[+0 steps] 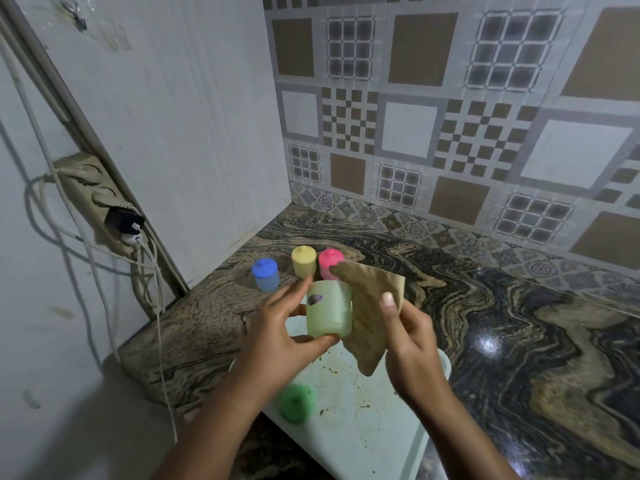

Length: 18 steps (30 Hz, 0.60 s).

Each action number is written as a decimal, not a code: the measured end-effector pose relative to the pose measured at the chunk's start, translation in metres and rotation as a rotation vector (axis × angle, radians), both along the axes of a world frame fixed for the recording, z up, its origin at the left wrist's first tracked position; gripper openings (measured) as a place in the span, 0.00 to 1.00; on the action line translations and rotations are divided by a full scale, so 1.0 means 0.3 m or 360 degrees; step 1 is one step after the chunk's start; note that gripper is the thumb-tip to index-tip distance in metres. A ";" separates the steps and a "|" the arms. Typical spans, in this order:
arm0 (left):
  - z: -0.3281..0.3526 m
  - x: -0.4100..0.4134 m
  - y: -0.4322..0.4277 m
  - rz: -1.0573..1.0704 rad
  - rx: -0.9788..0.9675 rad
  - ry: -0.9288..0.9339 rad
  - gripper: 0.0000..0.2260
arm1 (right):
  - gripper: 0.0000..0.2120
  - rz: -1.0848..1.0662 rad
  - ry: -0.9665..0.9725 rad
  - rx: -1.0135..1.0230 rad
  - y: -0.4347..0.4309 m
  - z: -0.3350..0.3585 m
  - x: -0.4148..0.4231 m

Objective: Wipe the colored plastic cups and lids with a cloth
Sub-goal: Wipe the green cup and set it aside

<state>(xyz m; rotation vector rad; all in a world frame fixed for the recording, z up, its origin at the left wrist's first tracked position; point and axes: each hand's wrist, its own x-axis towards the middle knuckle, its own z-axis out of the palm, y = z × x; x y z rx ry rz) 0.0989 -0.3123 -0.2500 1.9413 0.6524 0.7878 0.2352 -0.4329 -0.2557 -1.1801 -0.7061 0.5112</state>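
- The left hand [277, 327] is clamped on the pale green cup [329, 311], thumb under its near end and fingers over the far side, so the cup is held up off the counter, lying roughly on its side between the two hands.
- The right hand [412, 337] pinches a tan cloth [367, 306] between thumb and fingers; the cloth drapes against the cup's right flank and hangs below it.
- The step in hand looks like wiping the cup's outer wall. To do it well, I would keep the left grip firm but near the ends, so the wall stays bare for the cloth.
- Turning the cup with the left fingers while the cloth presses flat should cover the whole wall; a bunched cloth would likely skip patches.
- A dark mark [314, 299] shows on the cup's upper left face, under the left fingertips' reach; I cannot tell if it is dirt or a sticker.
- The green lid [297, 403] lies below the left wrist on a stained white tray [377, 410], apparently yet to be fitted.
- Beyond the hands stand the blue cup [265, 274], yellow cup [304, 260] and pink cup [329, 263], all lidded; the cloth's top corner overlaps the pink one in view.
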 end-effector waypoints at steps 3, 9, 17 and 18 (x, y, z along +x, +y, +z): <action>-0.005 0.009 -0.008 -0.0066 0.0065 0.0017 0.40 | 0.21 -0.0004 -0.0369 -0.0133 0.015 0.003 -0.019; 0.017 0.000 -0.009 -0.0035 0.0004 -0.0033 0.35 | 0.15 -0.0038 -0.0921 -0.0168 0.018 0.012 -0.011; 0.057 0.004 0.027 0.0043 0.0012 -0.0174 0.32 | 0.18 0.0104 -0.1149 0.0056 -0.002 -0.014 -0.009; 0.064 0.005 0.034 0.0048 0.0018 -0.0192 0.33 | 0.19 0.0099 -0.1151 0.0092 -0.007 -0.020 -0.011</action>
